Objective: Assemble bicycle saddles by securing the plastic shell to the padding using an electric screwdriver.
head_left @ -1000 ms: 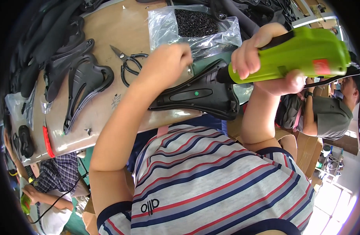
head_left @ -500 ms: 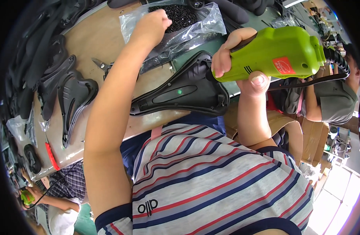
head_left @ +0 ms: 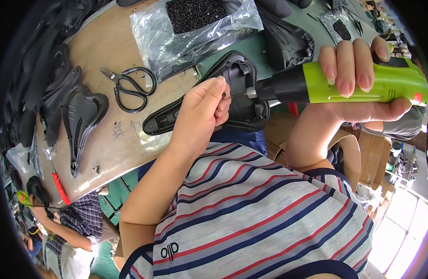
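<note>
Black scissors lay on the bench. The left hand pinched a small screw at the driver bit over the black saddle base. The right hand was wrapped tightly around the green electric screwdriver.

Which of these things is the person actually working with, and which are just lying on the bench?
In use: green power screwdriver in the right hand; small screw at its tip, pinched by the left hand; black saddle.

Lying about: scissors, bag of screws, stacked black shells.
</note>
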Demonstrator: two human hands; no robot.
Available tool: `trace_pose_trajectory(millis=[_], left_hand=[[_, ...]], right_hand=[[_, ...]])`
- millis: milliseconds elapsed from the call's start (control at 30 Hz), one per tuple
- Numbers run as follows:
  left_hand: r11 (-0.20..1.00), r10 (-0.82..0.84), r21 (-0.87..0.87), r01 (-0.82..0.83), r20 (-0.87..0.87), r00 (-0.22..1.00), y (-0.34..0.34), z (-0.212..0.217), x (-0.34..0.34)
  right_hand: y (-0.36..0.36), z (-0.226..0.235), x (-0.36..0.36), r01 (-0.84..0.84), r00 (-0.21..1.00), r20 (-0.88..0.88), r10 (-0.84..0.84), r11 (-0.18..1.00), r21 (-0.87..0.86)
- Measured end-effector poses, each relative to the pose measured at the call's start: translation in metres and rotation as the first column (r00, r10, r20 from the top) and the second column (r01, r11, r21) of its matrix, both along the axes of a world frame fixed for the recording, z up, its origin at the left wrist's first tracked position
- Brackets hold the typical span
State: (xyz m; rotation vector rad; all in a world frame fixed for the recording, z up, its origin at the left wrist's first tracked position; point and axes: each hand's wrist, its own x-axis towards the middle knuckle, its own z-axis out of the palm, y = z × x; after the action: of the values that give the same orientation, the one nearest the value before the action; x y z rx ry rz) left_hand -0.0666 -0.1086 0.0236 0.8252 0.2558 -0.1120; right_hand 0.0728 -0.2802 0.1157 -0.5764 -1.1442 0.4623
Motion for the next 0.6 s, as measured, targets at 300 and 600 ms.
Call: trace_pose_trajectory(millis=[300,600], left_hand=[[0.991,-0.021,0.131,0.024,-0.025,0.999,-0.005,-0.002,-0.001],[0.981,-0.001,0.194,0.007,-0.033,0.999,-0.011,-0.001,0.003]], right_hand=[[0.003,-0.008,-0.006,0.026,0.995,0.096,-0.024,0.999,-0.021],[0.004,-0.003,-0.013,0.046,0.957,0.289,-0.035,0.998,-0.031]])
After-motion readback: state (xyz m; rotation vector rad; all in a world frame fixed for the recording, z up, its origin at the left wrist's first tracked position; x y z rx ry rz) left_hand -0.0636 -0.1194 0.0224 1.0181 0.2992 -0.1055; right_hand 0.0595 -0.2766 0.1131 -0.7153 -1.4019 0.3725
